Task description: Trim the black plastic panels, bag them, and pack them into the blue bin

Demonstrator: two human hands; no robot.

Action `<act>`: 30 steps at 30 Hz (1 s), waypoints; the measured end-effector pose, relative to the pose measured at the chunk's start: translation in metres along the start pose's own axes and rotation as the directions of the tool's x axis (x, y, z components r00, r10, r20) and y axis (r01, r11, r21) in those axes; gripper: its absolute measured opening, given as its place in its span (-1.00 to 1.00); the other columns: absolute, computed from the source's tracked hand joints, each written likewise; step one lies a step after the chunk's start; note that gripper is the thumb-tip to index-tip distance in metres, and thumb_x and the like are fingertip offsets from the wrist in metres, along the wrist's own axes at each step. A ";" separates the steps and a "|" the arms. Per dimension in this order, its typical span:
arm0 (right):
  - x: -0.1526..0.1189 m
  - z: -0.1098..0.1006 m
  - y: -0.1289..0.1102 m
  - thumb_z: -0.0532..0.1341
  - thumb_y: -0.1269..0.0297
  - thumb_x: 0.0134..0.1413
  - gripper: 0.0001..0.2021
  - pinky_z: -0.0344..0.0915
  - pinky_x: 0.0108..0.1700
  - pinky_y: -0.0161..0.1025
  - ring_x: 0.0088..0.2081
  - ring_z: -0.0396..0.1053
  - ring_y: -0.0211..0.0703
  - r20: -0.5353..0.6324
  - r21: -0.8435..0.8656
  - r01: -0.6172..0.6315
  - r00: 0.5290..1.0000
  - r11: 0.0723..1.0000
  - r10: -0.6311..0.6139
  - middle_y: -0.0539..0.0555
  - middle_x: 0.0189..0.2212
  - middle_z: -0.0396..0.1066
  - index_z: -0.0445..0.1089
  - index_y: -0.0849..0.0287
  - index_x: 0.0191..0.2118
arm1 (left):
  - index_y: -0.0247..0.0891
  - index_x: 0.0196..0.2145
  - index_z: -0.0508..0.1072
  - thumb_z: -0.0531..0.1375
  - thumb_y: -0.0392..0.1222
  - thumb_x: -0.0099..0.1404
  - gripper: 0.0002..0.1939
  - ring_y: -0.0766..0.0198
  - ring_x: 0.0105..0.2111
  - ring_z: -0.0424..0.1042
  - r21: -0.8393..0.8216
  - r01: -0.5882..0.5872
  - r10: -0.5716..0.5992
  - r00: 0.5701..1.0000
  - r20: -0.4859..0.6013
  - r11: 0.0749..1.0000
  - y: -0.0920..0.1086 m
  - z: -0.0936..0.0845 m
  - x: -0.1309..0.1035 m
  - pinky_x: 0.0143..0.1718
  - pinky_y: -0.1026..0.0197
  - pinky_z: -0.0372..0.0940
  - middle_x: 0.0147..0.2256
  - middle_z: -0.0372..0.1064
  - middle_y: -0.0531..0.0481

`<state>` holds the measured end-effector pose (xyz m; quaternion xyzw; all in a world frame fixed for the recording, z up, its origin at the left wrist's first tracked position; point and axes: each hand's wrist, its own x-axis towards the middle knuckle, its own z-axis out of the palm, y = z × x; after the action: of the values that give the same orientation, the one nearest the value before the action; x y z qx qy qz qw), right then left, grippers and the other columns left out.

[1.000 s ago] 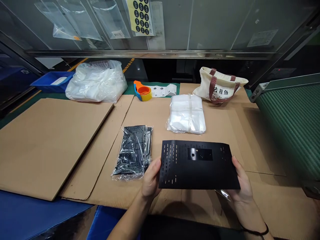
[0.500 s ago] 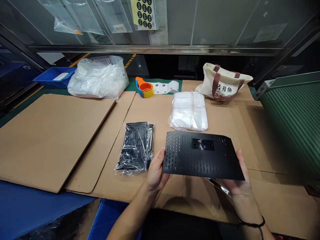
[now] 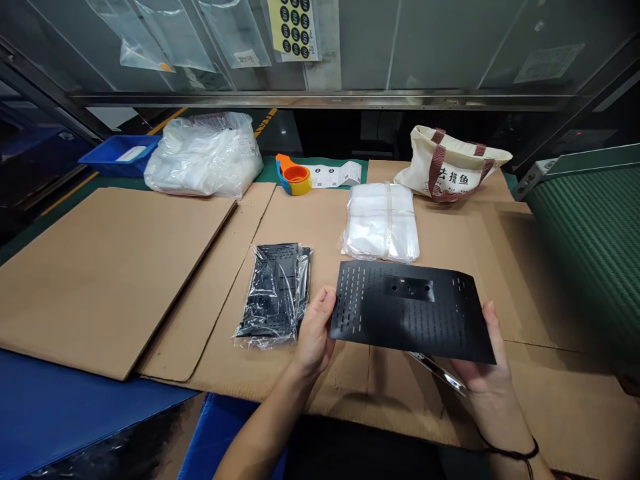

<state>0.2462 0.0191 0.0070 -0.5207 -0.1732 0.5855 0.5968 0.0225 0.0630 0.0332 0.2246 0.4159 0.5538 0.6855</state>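
Fingers: your left hand (image 3: 316, 333) and right hand (image 3: 487, 370) grip the black panel (image 3: 400, 327) by its ends, on your side of the bag stack (image 3: 383, 223) | Progress: yours looks bare; bagged panels (image 3: 270, 293) lie nearer, left of the stack | Worktop (image 3: 30, 230): cardboard (image 3: 475, 267) over green | Room: conveyor (image 3: 595, 227) right of the stack

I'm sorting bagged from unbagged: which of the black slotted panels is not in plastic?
The black panel held between the left hand and right hand: it is bare, while the other panels on the cardboard are in clear plastic.
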 end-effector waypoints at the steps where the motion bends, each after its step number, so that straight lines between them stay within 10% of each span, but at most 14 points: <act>1: 0.000 0.000 -0.001 0.05 -0.23 0.13 -0.53 0.38 0.06 0.06 -0.11 0.52 0.02 0.000 0.001 0.001 1.000 1.000 -0.001 0.01 -0.18 0.57 0.55 -0.04 -0.20 | -0.29 -0.48 0.41 0.39 0.04 0.04 -0.65 0.44 -0.54 0.21 0.025 -0.016 0.016 1.000 -0.012 1.000 0.000 -0.003 0.001 -0.47 0.40 0.19 -0.54 0.28 0.14; 9: -0.004 0.010 -0.004 0.32 -0.24 -0.21 -0.53 0.41 0.00 0.09 -0.22 0.54 0.08 -0.009 0.093 -0.101 0.995 0.990 0.103 0.06 -0.35 0.59 0.56 0.05 -0.32 | -0.25 -0.32 0.52 0.35 -0.01 0.11 -0.73 0.28 -0.36 0.35 0.394 -0.201 0.222 0.975 -0.008 0.897 -0.002 -0.025 0.009 -0.31 0.34 0.23 -0.39 0.42 0.03; 14: -0.011 0.012 -0.008 0.33 -0.01 -0.02 -0.67 0.45 -0.07 -0.03 -0.21 0.53 0.01 0.119 -0.231 0.085 0.991 0.969 -0.059 0.10 -0.26 0.57 0.51 0.11 -0.21 | -0.19 -0.20 0.54 0.33 0.00 0.13 -0.69 0.21 -0.19 0.39 0.527 -0.281 0.343 0.939 -0.022 0.802 -0.004 -0.025 0.009 -0.13 0.30 0.24 -0.22 0.46 -0.02; 19: -0.008 0.006 -0.005 0.21 0.30 0.15 -0.62 0.28 0.14 0.06 0.09 0.34 0.00 0.462 -0.618 0.654 0.751 0.436 -0.471 0.11 0.03 0.42 0.33 -0.02 0.10 | -0.20 0.07 0.43 0.14 0.18 0.27 -0.46 0.06 0.17 0.22 0.472 -0.432 0.436 0.894 0.108 0.769 -0.010 -0.029 0.008 0.23 0.17 0.03 0.12 0.33 -0.10; 22: -0.006 0.003 0.004 0.26 0.25 0.10 -0.35 0.10 0.21 0.26 0.25 0.10 0.15 0.449 -0.752 0.640 0.672 0.158 -0.589 0.20 0.25 0.13 0.06 -0.03 0.29 | -0.19 0.12 0.39 0.16 0.03 0.30 -0.52 0.02 0.22 0.16 0.377 -0.487 0.473 0.870 0.136 0.788 -0.011 -0.026 0.005 0.26 0.11 0.03 0.17 0.28 -0.09; 30: -0.017 0.006 0.024 0.19 0.22 0.17 -0.12 -0.14 0.31 0.29 0.39 -0.29 0.13 0.333 -0.716 0.573 0.782 0.399 -0.526 0.13 0.41 -0.38 -0.45 -0.09 0.38 | -0.10 0.13 0.37 0.23 -0.26 0.21 -0.49 0.05 0.29 0.04 0.304 -0.522 0.519 0.849 0.096 0.797 -0.015 -0.018 -0.004 0.30 0.11 -0.02 0.21 0.22 -0.01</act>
<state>0.2246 0.0017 -0.0034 -0.6245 -0.5886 0.2311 0.4585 0.0160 0.0527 0.0131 0.4401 0.4192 0.6451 0.4632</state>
